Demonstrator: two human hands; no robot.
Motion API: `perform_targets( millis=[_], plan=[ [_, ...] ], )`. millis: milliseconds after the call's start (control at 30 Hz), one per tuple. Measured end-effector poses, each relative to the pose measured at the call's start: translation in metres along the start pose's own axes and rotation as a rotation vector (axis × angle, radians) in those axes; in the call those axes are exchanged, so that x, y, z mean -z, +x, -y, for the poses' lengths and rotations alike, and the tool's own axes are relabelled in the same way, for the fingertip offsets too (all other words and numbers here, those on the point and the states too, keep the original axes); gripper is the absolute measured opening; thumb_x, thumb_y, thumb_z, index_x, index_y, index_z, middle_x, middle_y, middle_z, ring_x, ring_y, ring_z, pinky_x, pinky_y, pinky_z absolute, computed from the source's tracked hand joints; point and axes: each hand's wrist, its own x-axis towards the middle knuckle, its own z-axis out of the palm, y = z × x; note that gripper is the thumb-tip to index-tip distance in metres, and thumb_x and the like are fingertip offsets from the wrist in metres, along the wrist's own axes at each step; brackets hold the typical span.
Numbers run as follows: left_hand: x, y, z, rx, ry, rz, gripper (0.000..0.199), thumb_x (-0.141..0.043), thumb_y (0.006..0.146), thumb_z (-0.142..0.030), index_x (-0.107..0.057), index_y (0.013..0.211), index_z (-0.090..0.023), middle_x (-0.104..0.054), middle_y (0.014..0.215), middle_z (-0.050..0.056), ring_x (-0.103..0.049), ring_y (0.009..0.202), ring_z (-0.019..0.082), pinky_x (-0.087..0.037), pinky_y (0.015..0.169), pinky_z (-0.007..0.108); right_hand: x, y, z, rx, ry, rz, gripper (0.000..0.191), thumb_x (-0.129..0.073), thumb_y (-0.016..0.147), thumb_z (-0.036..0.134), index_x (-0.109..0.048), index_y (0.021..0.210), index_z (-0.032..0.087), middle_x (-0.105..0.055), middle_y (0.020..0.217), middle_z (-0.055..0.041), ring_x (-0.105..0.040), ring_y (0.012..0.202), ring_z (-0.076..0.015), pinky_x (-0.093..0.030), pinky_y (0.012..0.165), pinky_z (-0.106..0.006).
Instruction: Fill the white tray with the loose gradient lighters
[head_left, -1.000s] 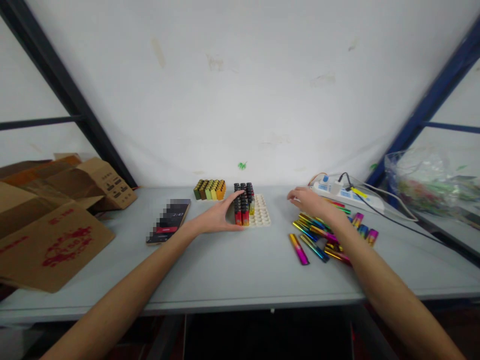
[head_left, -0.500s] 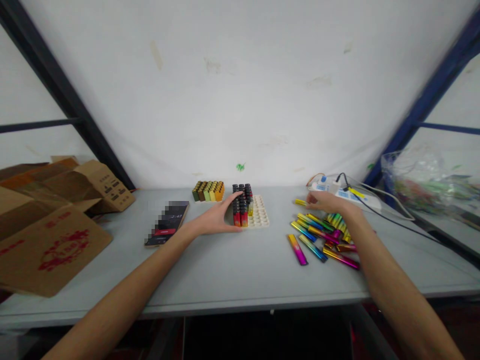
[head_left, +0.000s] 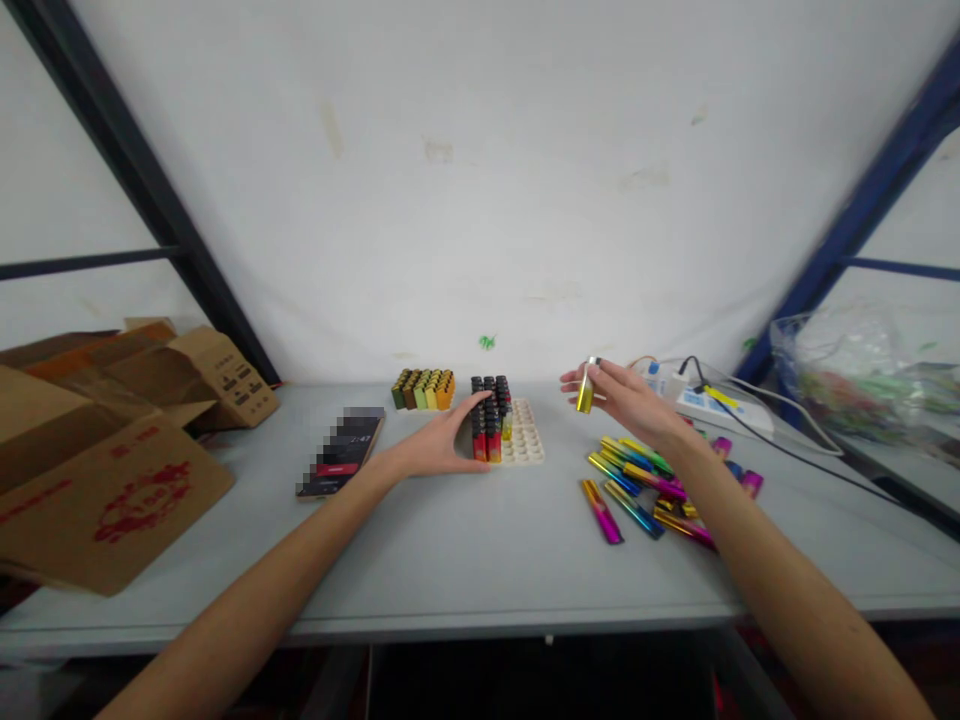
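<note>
My left hand [head_left: 439, 440] curves around the left end of a pale tray with holes [head_left: 531, 440], thumb at the near side and fingers at the far side. Black-topped red lighters [head_left: 486, 440] stand upright in rows in the tray's left part, beside a yellow one [head_left: 508, 424]. Pinched in my right hand [head_left: 619, 395], above the table and right of the tray, is a shiny gold lighter [head_left: 584, 393], slightly tilted. Under my right forearm lies a loose pile of metallic, multicoloured lighters [head_left: 634, 508], partly hidden by the arm.
Behind the left hand stands a block of green-to-orange lighters [head_left: 424, 390]. A phone [head_left: 345, 450] lies to the left, near open cardboard boxes [head_left: 157, 490]. At the right are a white power strip [head_left: 724, 408] with cables and a clear plastic bag [head_left: 847, 370].
My right hand has lifted from the pile and moved left and up, carrying the gold lighter, now nearly upright. My left hand stays at the tray. The whole view has shifted slightly.
</note>
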Motion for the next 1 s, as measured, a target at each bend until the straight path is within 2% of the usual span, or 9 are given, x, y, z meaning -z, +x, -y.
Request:
perform_targets(
  millis=[67, 133, 233, 333, 400, 500, 733, 900, 1000],
  plan=[
    [0.000, 0.000, 0.000, -0.008, 0.004, -0.005, 0.114, -0.074, 0.077, -0.068, -0.012, 0.164, -0.030, -0.035, 0.167, 0.010, -0.045, 0.147, 0.031, -0.037, 0.121, 0.041, -0.020, -0.003, 0.002, -0.043, 0.126, 0.041, 0.040, -0.065, 0.091, 0.059, -0.060, 0.102, 0.021, -0.069, 0.091, -0.0043, -0.066, 0.083, -0.0182, -0.054, 0.082, -0.036],
    [0.000, 0.000, 0.000, -0.021, 0.013, -0.014, 0.113, -0.073, 0.077, -0.069, -0.012, 0.164, -0.029, -0.035, 0.166, 0.010, -0.045, 0.147, 0.030, -0.038, 0.121, 0.040, -0.038, -0.004, 0.001, -0.067, 0.192, 0.063, 0.041, -0.065, 0.091, 0.060, -0.056, 0.105, 0.024, -0.061, 0.076, 0.0025, -0.059, 0.069, -0.0147, -0.052, 0.069, -0.030],
    [-0.001, 0.001, 0.000, -0.031, 0.001, -0.015, 0.114, -0.074, 0.077, -0.067, -0.011, 0.164, -0.028, -0.033, 0.167, 0.010, -0.043, 0.148, 0.029, -0.037, 0.121, 0.039, -0.060, -0.003, -0.008, -0.107, 0.239, 0.025, 0.043, -0.061, 0.090, 0.066, -0.054, 0.101, 0.025, -0.035, 0.062, 0.0103, -0.033, 0.048, -0.0087, -0.031, 0.047, -0.020],
    [-0.002, 0.001, 0.000, -0.025, -0.034, -0.011, 0.114, -0.076, 0.077, -0.064, -0.011, 0.164, -0.028, -0.030, 0.168, 0.010, -0.040, 0.150, 0.030, -0.033, 0.123, 0.041, -0.072, -0.002, -0.018, -0.193, 0.203, -0.053, 0.054, -0.050, 0.089, 0.075, -0.049, 0.079, 0.022, -0.024, 0.057, 0.0109, -0.017, 0.045, -0.0073, -0.013, 0.043, -0.021],
    [-0.002, 0.002, 0.001, -0.014, -0.043, -0.008, 0.114, -0.076, 0.077, -0.063, -0.012, 0.164, -0.028, -0.030, 0.169, 0.011, -0.038, 0.151, 0.032, -0.032, 0.124, 0.044, -0.075, -0.001, -0.023, -0.239, 0.164, -0.085, 0.056, -0.046, 0.089, 0.074, -0.042, 0.067, 0.023, -0.021, 0.055, 0.0102, -0.015, 0.045, -0.0073, -0.011, 0.044, -0.022],
    [-0.003, 0.002, 0.002, -0.007, -0.044, -0.008, 0.115, -0.077, 0.076, -0.063, -0.012, 0.164, -0.028, -0.031, 0.168, 0.012, -0.038, 0.150, 0.035, -0.032, 0.123, 0.049, -0.076, -0.002, -0.026, -0.264, 0.122, -0.096, 0.050, -0.044, 0.090, 0.061, -0.033, 0.059, 0.024, -0.019, 0.053, 0.0092, -0.013, 0.045, -0.0077, -0.012, 0.043, -0.024],
    [-0.002, 0.003, 0.000, -0.006, -0.022, -0.004, 0.115, -0.075, 0.076, -0.066, -0.010, 0.164, -0.031, -0.031, 0.168, 0.010, -0.039, 0.150, 0.033, -0.034, 0.123, 0.045, -0.078, -0.006, -0.032, -0.270, 0.019, -0.106, 0.037, -0.038, 0.088, 0.043, -0.030, 0.056, 0.025, -0.022, 0.050, 0.0074, -0.015, 0.044, -0.0092, -0.013, 0.042, -0.025],
    [-0.001, 0.002, 0.000, -0.010, -0.036, 0.002, 0.114, -0.074, 0.077, -0.067, -0.009, 0.164, -0.031, -0.030, 0.169, 0.009, -0.039, 0.150, 0.033, -0.033, 0.123, 0.046, -0.082, -0.008, -0.034, -0.273, -0.009, -0.119, 0.039, -0.040, 0.089, 0.046, -0.030, 0.057, 0.025, -0.024, 0.050, 0.0073, -0.018, 0.044, -0.0092, -0.015, 0.043, -0.025],
    [-0.001, 0.002, 0.000, -0.020, -0.030, 0.001, 0.114, -0.074, 0.077, -0.066, -0.009, 0.164, -0.030, -0.030, 0.169, 0.010, -0.039, 0.150, 0.033, -0.033, 0.123, 0.046, -0.083, -0.006, -0.038, -0.289, 0.034, -0.121, 0.044, -0.043, 0.090, 0.057, -0.040, 0.062, 0.024, -0.025, 0.052, 0.0084, -0.019, 0.044, -0.0090, -0.015, 0.044, -0.025]
  ],
)
